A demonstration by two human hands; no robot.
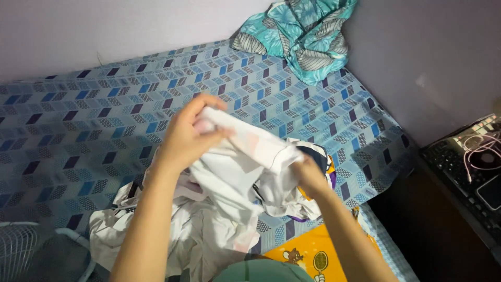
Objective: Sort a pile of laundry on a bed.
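Observation:
My left hand [188, 133] grips one end of a white garment [245, 156] and holds it up over the bed. My right hand [309, 176] holds the other end of the same garment, lower and to the right. Under my arms lies a heap of white clothes [193, 235] with dark trim. A piece with dark blue, yellow and purple edges [324, 156] shows just behind my right hand.
The bed has a blue patterned sheet [94, 120]. A teal leaf-print cloth [305, 36] is bunched in the far corner by the wall. A yellow cartoon-print fabric [308, 256] lies near me. A white fan [26, 250] stands bottom left; a keyboard with cables [469, 162] sits right.

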